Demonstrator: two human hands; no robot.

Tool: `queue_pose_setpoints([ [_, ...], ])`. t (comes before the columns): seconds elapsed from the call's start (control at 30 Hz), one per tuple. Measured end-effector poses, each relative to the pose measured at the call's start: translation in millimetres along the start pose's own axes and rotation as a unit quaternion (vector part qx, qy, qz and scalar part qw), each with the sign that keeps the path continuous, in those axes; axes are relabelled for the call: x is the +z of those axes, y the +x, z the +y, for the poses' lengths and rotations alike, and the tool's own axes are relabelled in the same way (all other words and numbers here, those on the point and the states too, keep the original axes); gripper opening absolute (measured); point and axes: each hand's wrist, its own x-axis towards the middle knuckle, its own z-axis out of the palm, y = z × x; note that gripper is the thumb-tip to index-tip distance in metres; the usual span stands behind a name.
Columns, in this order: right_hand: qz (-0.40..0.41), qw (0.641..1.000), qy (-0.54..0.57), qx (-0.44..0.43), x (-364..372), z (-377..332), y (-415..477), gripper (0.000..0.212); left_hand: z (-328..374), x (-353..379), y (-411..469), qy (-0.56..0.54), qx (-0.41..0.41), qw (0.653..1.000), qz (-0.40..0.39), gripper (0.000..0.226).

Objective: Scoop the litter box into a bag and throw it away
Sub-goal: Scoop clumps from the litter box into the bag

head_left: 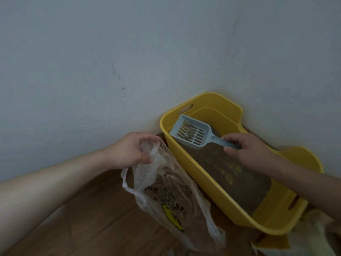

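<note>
A yellow litter box (206, 183) stands in the corner of the room, holding grey-brown litter (227, 172). My right hand (247, 150) grips the handle of a pale blue slotted scoop (190, 133), held over the box's far end with a few clumps in it. My left hand (132, 148) holds up the bunched top of a thin clear plastic bag (169, 196), which hangs just left of the box. Some litter lies inside the bag, and a yellow print shows on it.
Pale walls (110, 61) meet behind the box. The floor is brown wood planks (83, 218). Pale crumpled material and a piece of cardboard (276, 242) lie at the lower right, beside the box's near end.
</note>
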Motion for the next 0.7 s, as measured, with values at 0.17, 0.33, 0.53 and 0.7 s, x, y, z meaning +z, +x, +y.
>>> queue_pose_setpoints([
  [0.17,-0.044,0.998,0.009,-0.038,1,-17,-28,0.023,-3,-6,-16,0.047,-0.007,0.999,0.01,0.06],
  [0.33,-0.101,0.992,0.001,-0.078,3,-25,-51,0.023,0,-9,-32,0.06,-0.021,0.998,0.015,0.06],
  [0.53,-0.146,0.985,-0.039,-0.085,17,-28,-59,0.023,-7,-11,-43,0.068,-0.033,0.997,0.021,0.066],
  [0.7,-0.151,0.983,-0.05,-0.091,26,-39,-56,0.02,-18,-14,-47,0.06,-0.034,0.997,0.022,0.068],
])
